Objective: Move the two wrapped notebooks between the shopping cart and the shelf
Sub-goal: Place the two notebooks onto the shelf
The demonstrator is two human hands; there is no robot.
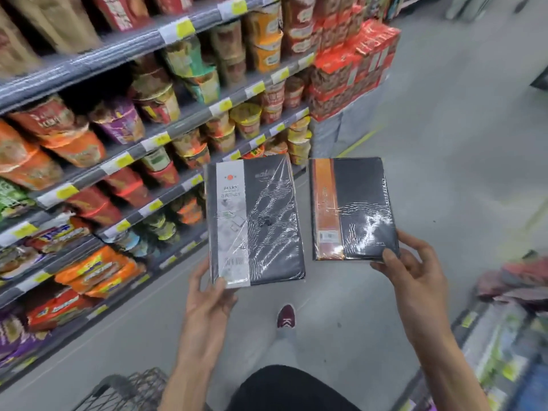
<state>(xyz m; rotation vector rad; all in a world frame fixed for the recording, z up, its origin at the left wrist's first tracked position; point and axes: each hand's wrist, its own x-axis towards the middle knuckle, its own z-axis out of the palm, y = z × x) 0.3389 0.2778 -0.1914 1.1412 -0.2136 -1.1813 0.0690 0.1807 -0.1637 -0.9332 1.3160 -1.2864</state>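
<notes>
My left hand (207, 295) pinches the bottom corner of the white-banded wrapped diary (255, 223), thumb on top; my right hand (415, 274) pinches the orange-banded wrapped notebook (354, 209) the same way. I hold both by their near edges, covers up and apart, probably to read them. The cart (130, 390) sits below left, the noodle shelf (142, 143) farther left.

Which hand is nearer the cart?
Left. The left hand is above and right of the cart in view; the right hand is much farther right.
</notes>
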